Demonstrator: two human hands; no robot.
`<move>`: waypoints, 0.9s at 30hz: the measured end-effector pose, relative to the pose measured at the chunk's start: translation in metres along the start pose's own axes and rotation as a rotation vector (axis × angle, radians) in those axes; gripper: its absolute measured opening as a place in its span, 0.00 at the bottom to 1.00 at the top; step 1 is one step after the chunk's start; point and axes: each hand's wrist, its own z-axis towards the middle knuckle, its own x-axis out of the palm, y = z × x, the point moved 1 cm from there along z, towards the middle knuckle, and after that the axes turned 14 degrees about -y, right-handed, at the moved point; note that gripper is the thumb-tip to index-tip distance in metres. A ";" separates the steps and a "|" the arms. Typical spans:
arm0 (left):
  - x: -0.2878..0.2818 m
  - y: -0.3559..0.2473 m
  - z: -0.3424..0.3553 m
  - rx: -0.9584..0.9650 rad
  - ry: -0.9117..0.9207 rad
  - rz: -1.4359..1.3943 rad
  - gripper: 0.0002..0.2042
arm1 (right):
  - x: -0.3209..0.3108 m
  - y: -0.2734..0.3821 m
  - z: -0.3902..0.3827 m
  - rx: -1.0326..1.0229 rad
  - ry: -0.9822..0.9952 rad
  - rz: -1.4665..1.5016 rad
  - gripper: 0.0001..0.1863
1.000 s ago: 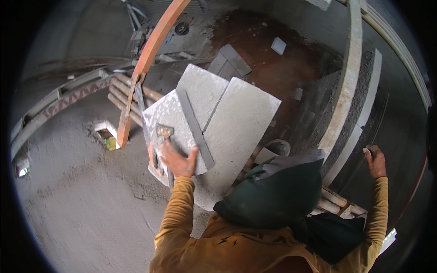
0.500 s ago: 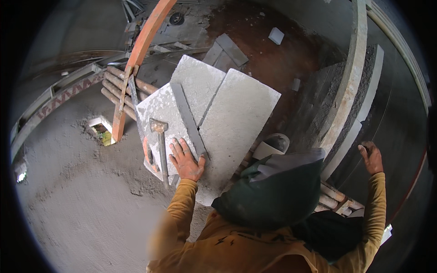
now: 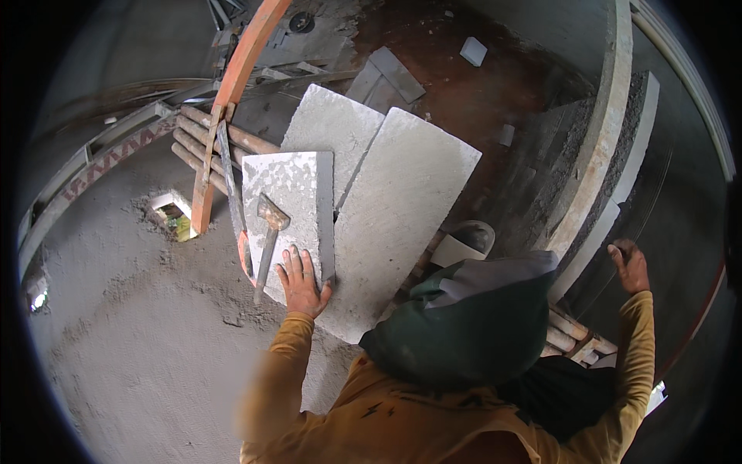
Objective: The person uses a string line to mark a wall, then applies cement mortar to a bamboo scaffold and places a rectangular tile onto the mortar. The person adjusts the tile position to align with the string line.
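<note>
My left hand (image 3: 303, 284) lies flat on a pale, rough lightweight block (image 3: 290, 182), fingers spread and thumb at its dark right side. A hammer (image 3: 270, 240) with a worn, dirty head rests on that block, its handle just left of my fingers. Beneath are two larger pale blocks (image 3: 413, 185), side by side with a narrow gap. Away to the right, my right hand (image 3: 631, 268) is raised near the grey wall with its fingers curled in; whether they hold anything is hidden. An orange-handled tool (image 3: 245, 251) shows partly at the small block's left edge.
An orange post (image 3: 241, 85) rises at left beside bamboo poles (image 3: 193, 139). A pale beam (image 3: 599, 147) curves past on the right, near a row of blocks (image 3: 638, 139). A white bucket (image 3: 464, 246) stands behind dark green cloth (image 3: 471, 332). Left is a wall opening (image 3: 176, 215).
The small block has turned clockwise, its near end swinging left, and the hammer has turned with it. My left hand has shifted slightly left. The right hand has barely moved.
</note>
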 end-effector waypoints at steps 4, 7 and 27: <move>0.003 0.004 -0.001 0.026 -0.026 0.000 0.45 | 0.005 0.015 0.009 -0.014 0.080 0.019 0.22; 0.003 0.009 -0.001 0.011 0.009 -0.027 0.44 | 0.003 0.025 0.014 -0.070 0.070 0.018 0.22; -0.002 0.032 -0.001 -0.199 -0.201 -0.112 0.47 | 0.096 0.137 0.070 -0.205 0.088 0.267 0.24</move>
